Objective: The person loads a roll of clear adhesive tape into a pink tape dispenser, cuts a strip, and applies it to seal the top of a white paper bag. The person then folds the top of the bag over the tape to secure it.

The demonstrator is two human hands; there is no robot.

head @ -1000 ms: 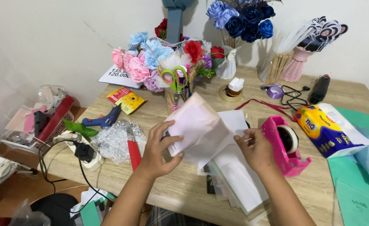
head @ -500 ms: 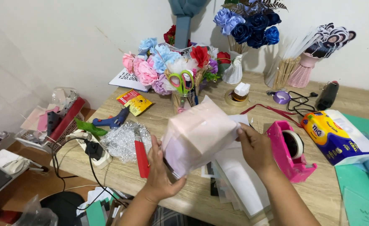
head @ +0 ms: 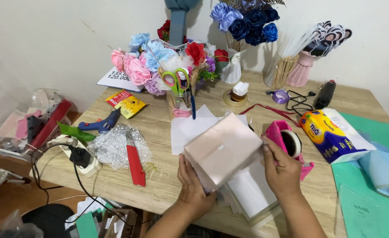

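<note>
**Pale pink wrapped box held in both hands, lower centre of frame**

Left hand [head: 193, 185] grips the pale pink wrapped box [head: 223, 149] at its lower left corner; right hand [head: 282, 169] clasps its right edge; box tilted above white paper sheets [head: 251, 191]; pink tape dispenser [head: 287, 143] just right; red utility knife [head: 135, 165] lower left.

Two bare hands and arms

The left hand [head: 193, 187] and right hand [head: 282, 169] wear no gloves, rings or sleeves.
</note>
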